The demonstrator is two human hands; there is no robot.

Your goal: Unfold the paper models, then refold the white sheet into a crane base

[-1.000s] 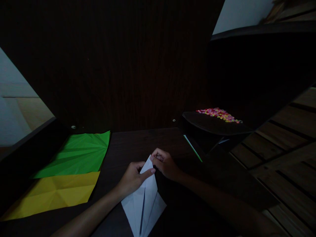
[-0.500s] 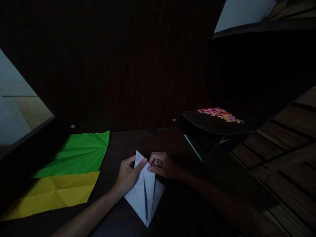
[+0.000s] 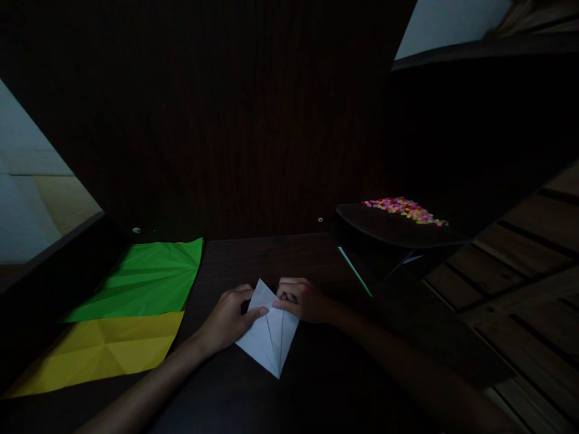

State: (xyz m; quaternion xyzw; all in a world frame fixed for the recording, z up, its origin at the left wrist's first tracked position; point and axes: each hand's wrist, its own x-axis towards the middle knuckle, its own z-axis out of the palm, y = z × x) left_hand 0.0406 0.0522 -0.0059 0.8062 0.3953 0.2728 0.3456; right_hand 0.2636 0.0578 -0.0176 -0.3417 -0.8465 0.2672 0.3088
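Here, in the head view, a folded white paper lies on the dark table, its long point aimed toward the person. The left hand presses the paper's left side, thumb laid flat across the upper fold. The right hand pinches the top right edge, fingers curled tight onto it. The step in hand looks like setting a crease near the top of the kite shape. The next move likely calls for firm, even pressure along that fold while the other hand pins the sheet. A green sheet and a yellow sheet lie well to the left; coloured bits sit on a dark tray at right.
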